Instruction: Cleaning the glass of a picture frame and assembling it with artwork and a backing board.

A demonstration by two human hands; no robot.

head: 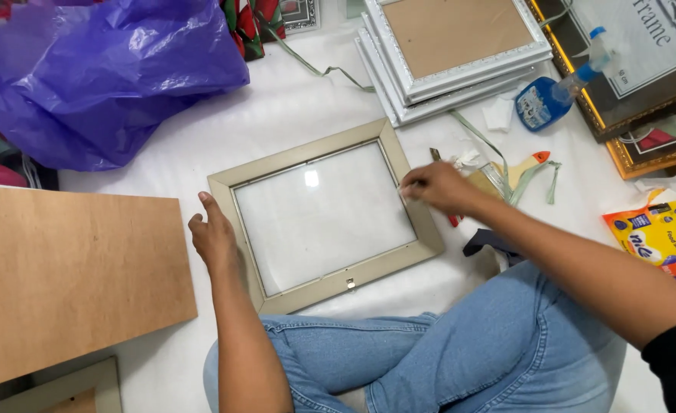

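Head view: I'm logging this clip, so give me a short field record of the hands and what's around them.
left hand: flat against picture frame, left edge
right hand: fingertips at frame's right edge, pinching something small and white
frame: pale, glass in, flat on white sheet
left of frame: brown board
above: stacked white frames, blue spray bottle

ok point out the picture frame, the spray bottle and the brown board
picture frame (409,197), head view, right rail of the frame
spray bottle (539,102), head view, blue body
brown board (70,275), head view, middle of its face
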